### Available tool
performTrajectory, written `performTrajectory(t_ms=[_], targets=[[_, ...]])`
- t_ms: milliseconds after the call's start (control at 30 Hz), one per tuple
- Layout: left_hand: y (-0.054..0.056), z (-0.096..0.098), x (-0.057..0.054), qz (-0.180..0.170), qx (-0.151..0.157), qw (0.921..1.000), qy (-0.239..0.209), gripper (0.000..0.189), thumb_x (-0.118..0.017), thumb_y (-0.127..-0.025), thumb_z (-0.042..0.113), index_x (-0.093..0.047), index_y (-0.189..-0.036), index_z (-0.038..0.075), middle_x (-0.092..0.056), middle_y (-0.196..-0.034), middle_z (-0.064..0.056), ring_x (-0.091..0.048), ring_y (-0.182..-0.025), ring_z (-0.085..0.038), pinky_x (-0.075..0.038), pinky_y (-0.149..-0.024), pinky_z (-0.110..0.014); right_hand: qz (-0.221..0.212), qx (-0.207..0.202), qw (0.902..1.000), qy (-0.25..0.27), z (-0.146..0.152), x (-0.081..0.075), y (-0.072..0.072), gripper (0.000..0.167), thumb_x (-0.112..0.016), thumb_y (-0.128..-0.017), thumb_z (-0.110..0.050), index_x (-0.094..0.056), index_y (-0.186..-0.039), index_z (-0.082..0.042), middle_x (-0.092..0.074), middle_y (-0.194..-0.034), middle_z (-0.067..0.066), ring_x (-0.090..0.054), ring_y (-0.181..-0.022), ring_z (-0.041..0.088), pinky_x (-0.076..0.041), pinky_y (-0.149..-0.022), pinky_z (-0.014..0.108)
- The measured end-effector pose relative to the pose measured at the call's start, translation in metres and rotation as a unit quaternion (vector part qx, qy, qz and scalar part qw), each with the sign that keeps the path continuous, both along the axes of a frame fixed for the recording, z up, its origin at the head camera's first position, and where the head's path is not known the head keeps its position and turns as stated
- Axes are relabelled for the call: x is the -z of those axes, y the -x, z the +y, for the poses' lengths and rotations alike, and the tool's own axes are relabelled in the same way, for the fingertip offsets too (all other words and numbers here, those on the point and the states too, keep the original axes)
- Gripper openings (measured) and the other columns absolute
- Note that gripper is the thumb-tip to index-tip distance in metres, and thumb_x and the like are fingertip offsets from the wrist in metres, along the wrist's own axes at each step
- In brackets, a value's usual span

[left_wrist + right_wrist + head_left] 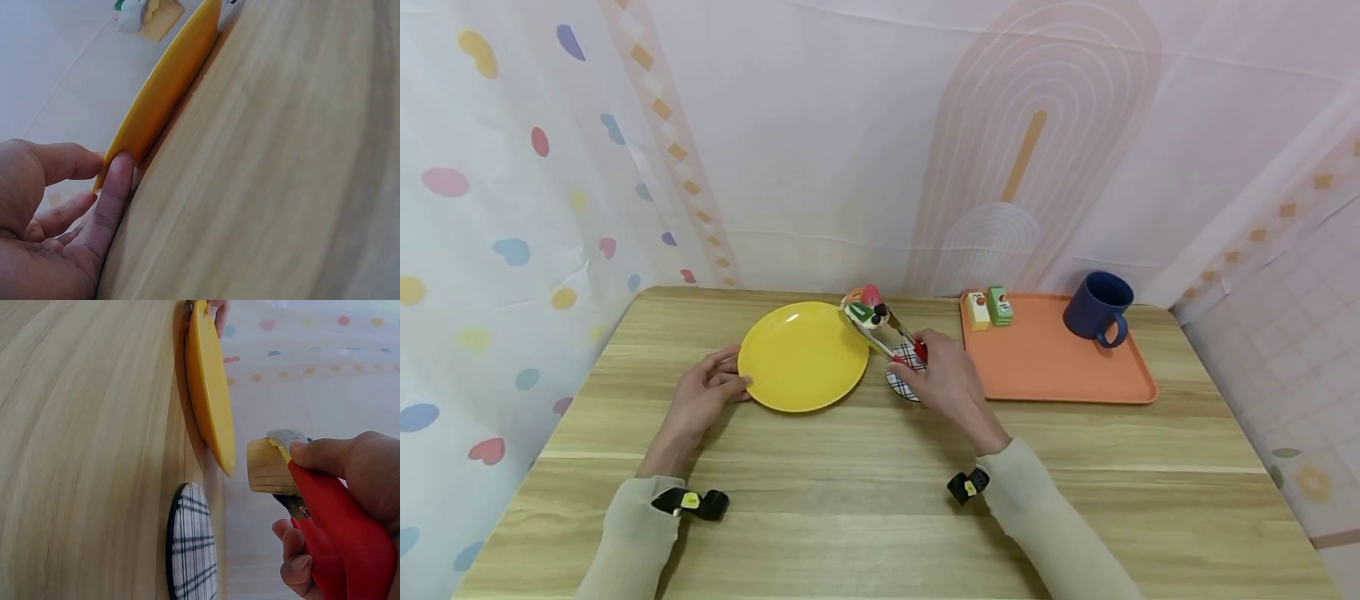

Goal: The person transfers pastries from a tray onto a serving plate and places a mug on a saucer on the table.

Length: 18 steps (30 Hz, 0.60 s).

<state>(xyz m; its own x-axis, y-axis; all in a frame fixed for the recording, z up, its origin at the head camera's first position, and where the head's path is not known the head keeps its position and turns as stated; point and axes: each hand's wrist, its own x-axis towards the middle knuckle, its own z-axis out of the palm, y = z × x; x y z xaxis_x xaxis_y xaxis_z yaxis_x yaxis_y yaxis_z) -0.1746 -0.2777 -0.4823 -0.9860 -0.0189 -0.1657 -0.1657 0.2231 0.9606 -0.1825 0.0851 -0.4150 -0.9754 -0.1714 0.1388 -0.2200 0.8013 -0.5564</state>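
Note:
My left hand (706, 392) pinches the near-left rim of a round yellow plate (803, 358) between thumb and fingers; the left wrist view shows digits on both sides of the rim (128, 134). In my right hand (951, 377) is a pair of red-handled tongs (347, 531). The tongs' tips grip a small toy cake (867, 312) with a tan base (269, 467), cream and a pink-and-dark fruit-like topping. This cake is held up over the plate's right edge. Below the right hand, partly hidden by it, lies a round checked coaster (899, 382).
An orange tray (1052, 371) lies on the right of the wooden table (850, 517). On it stand a dark blue mug (1092, 307), a yellow toy cake (977, 312) and a green one (1001, 308). A patterned curtain (820, 150) hangs behind the table.

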Motion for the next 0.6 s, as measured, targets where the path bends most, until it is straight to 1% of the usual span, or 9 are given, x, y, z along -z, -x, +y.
performTrajectory(t_ms=[233,433,600], targets=[[0.001,-0.001,0.001,0.002,0.002,1.0,-0.002,0.07,-0.066,-0.1,0.01,-0.032,-0.16,0.007,-0.061,-0.117,0.002,-0.069,-0.089,0.001,-0.064,-0.081,-0.022,-0.007,-0.008,0.9999,-0.001,-0.014,0.001,0.005,0.052,-0.081,-0.088,-0.04,-0.067,-0.121,-0.002,-0.067,-0.09,0.007,-0.057,-0.074,0.018,-0.043,-0.054,0.024],[0.001,0.0,0.001,0.002,0.002,1.0,-0.001,0.07,-0.067,-0.1,0.011,-0.032,-0.161,0.008,-0.061,-0.116,0.001,-0.069,-0.089,0.0,-0.064,-0.081,-0.021,-0.022,-0.019,0.9996,0.0,-0.025,0.003,0.01,0.05,-0.08,-0.089,-0.041,-0.068,-0.118,-0.003,-0.061,-0.082,0.003,-0.055,-0.071,0.017,-0.042,-0.053,0.025],[0.0,0.0,0.0,0.001,0.001,1.0,0.003,0.069,-0.067,-0.1,0.011,-0.033,-0.16,0.008,-0.061,-0.115,0.002,-0.069,-0.089,0.001,-0.064,-0.081,-0.021,-0.018,-0.031,0.9993,-0.014,-0.034,0.008,0.016,0.051,-0.08,-0.089,-0.043,-0.068,-0.118,-0.002,-0.056,-0.077,0.001,-0.052,-0.067,0.016,-0.039,-0.051,0.023]])
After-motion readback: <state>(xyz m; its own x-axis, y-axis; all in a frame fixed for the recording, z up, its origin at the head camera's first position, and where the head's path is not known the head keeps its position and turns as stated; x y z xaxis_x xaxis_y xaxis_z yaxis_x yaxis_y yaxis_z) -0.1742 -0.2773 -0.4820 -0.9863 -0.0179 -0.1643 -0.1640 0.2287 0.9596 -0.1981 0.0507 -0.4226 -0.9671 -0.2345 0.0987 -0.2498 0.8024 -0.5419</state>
